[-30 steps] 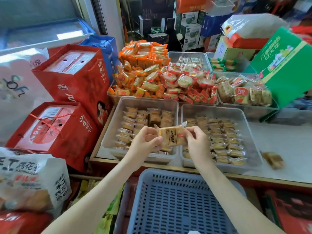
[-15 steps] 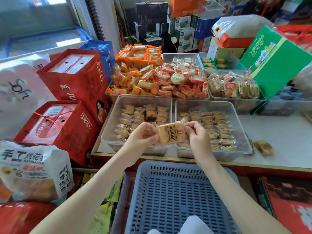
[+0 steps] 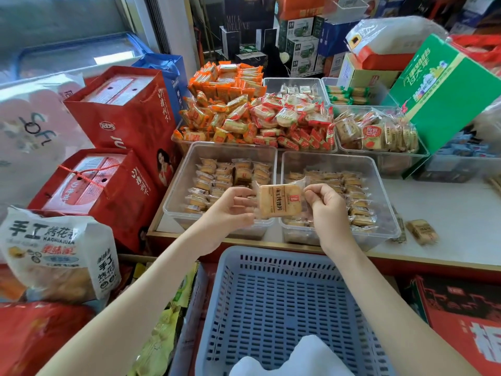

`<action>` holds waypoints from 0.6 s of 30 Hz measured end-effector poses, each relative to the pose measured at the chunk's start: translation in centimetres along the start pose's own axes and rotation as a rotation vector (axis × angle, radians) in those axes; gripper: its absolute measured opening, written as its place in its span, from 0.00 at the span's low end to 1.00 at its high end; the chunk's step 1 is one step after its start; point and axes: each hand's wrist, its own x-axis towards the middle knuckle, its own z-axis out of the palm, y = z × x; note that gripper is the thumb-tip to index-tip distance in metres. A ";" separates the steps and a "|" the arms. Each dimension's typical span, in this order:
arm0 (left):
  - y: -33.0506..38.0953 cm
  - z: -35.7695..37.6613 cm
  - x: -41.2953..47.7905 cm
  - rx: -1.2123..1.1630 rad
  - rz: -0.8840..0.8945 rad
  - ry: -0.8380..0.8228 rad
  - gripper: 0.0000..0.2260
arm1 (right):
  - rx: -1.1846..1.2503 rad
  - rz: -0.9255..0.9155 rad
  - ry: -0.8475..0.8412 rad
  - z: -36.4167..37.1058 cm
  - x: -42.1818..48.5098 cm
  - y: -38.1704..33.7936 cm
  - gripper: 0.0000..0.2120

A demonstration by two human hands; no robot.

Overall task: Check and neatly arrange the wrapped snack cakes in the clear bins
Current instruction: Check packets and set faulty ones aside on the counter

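A wrapped cake (image 3: 280, 201) is held up over the near edges of two clear bins, the left bin (image 3: 176, 185) and the right bin (image 3: 385, 191). Its left wrapper end is pinched by the left hand (image 3: 233, 210), its right end by the right hand (image 3: 326, 206), fingers curled. The step is judged to be inspection. The seals and label should be read with the wrapper kept taut but not crushed, and the cake then laid flat in line with a row.
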 end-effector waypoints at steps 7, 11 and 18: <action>-0.2 2.9 0.1 -0.254 -0.088 -0.023 0.41 | -0.226 -0.343 -0.318 1.7 -2.1 -1.7 0.06; 0.0 2.9 0.4 -0.433 -0.029 -0.024 0.25 | -0.121 -0.410 -0.383 1.5 -1.9 -2.1 0.08; -0.1 1.0 0.9 -0.565 -0.051 -0.027 0.18 | -0.047 0.005 -0.330 0.4 1.6 -1.7 0.12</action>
